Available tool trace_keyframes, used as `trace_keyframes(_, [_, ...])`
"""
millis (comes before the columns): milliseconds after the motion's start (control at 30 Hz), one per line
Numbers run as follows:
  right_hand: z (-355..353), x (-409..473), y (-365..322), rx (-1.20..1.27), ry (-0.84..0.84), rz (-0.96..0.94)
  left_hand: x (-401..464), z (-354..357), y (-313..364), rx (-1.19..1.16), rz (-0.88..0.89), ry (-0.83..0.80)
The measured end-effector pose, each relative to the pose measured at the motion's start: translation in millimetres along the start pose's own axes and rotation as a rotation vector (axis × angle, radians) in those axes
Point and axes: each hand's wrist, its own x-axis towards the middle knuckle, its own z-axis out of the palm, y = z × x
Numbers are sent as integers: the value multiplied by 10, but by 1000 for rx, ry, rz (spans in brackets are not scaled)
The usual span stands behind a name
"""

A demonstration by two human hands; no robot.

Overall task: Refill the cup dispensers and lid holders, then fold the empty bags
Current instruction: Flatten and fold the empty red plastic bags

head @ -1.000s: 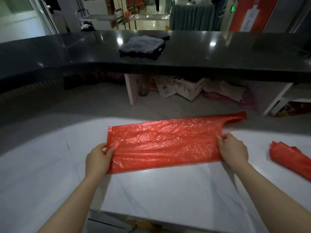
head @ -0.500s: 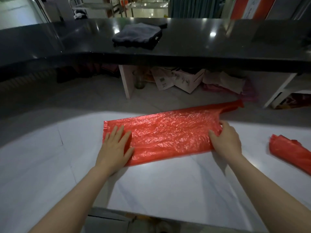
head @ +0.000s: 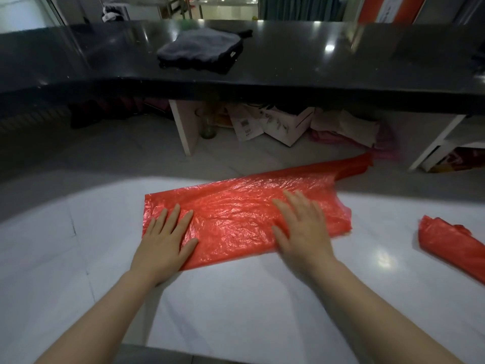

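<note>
From the head view, a crinkled red plastic bag lies flat on the white marble-patterned tabletop, folded into a long band. Its long axis runs left to right, tilted slightly so the right end sits farther from the person than the left end. The squared bottom edge of the bag points left, and a narrow handle strip trails off to the far right, past the edge of the white surface.

The left hand lies palm down on the left end of the bag, fingers straight and spread a little, pressing the plastic against the tabletop. The right hand lies palm down on the bag right of its middle, fingers also straight and slightly fanned, pointing away from the person. Neither hand grips anything; both rest flat, well apart, with a stretch of bare bag between them.

To the right of the right hand, apart from the first bag, a second red plastic bag lies bunched into a thick strip. Beyond both hands runs a glossy black counter, with a folded dark grey cloth on top.
</note>
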Motion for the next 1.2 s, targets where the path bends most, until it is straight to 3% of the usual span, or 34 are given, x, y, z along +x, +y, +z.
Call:
trace_keyframes(100, [171, 79, 111, -50, -249, 159, -11, -12, 3, -11, 0, -2])
trace_keyframes(200, [165, 140, 440, -103, -219, 532, -6, -19, 0, -12, 1, -3])
trace_keyframes(300, [144, 131, 597, -174, -221, 644, -10, -23, 5, -12, -4, -6])
trace_keyframes(400, [147, 128, 551, -154, -239, 626, -47, -25, 10, -15, -14, -17])
trace_keyframes(533, [10, 57, 527, -60, -143, 583, -216, -4, -1, -11, -51, -33])
trace_keyframes(700, [-5, -261, 121, -138, -228, 485, -513, -14, 199, -113, -246, -47])
trace_keyframes(867, [-119, -531, -393, 14, -310, 372, -804, -197, 808, -637, -474, -70])
trace_keyframes(1033, [-283, -802, -677, 30, -264, 191, -1158, -349, 1028, -1445, -496, 115])
trace_keyframes(1200, [-325, -1190, -676, 18, -231, 50, -1542, -298, 943, -1270, -374, 193])
